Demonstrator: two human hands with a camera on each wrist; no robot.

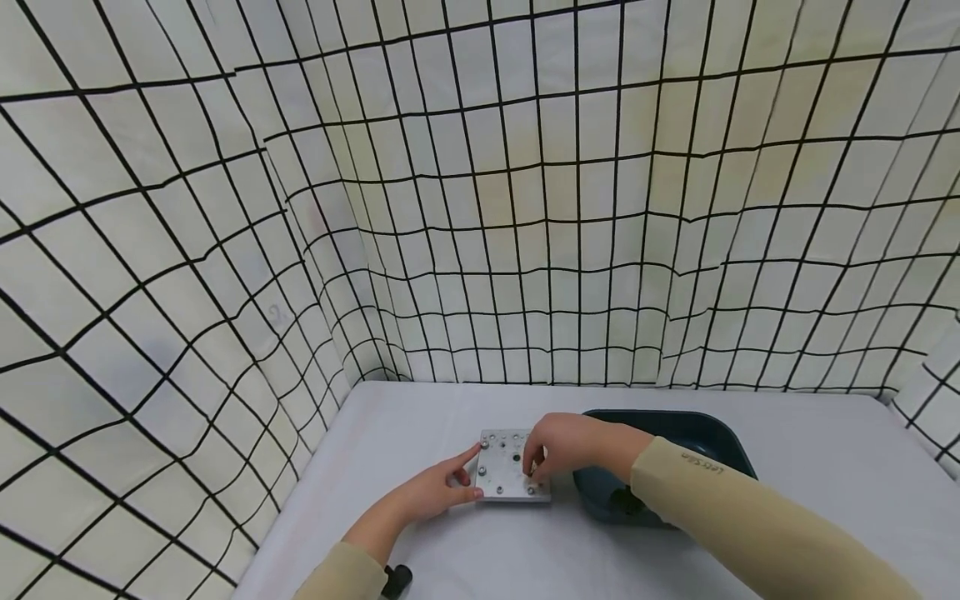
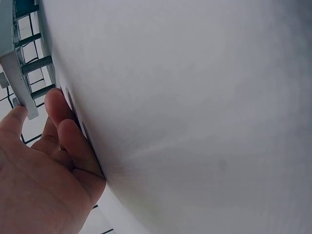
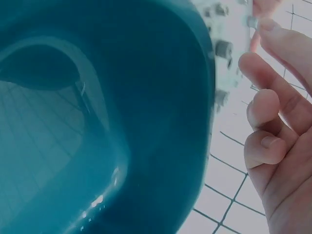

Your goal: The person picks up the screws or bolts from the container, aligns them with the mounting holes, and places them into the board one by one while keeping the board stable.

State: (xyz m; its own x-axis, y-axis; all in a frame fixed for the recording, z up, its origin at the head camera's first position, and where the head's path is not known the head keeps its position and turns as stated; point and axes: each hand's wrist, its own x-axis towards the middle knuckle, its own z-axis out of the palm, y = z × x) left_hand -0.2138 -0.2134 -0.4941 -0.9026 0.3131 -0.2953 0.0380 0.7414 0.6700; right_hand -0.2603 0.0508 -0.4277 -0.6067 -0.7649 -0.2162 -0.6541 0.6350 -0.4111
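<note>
In the head view the largest thing is the white wall with black grid lines. Before it lies the white table. On the table, at the right side, stands a dark teal tray, partly covered by the right sleeve; this sleeve is beige and bears some handwritten letters. The right wrist view looks into the tray and shows its smooth rounded inside, which the head view mostly hides.

The left hand has its thumb and forefinger spread wide, both touching the left edge of the metal plate. Only the left wrist view shows that its other fingers are bent and lie near the table. The right hand is narrow, its fingers bent over the right part of the plate; the right wrist view shows what it pinches, a small bolt.

The metal plate is on the table, left of the tray, between the hands. From above one sees bolt heads; from the left wrist, threaded shanks beneath it.
</note>
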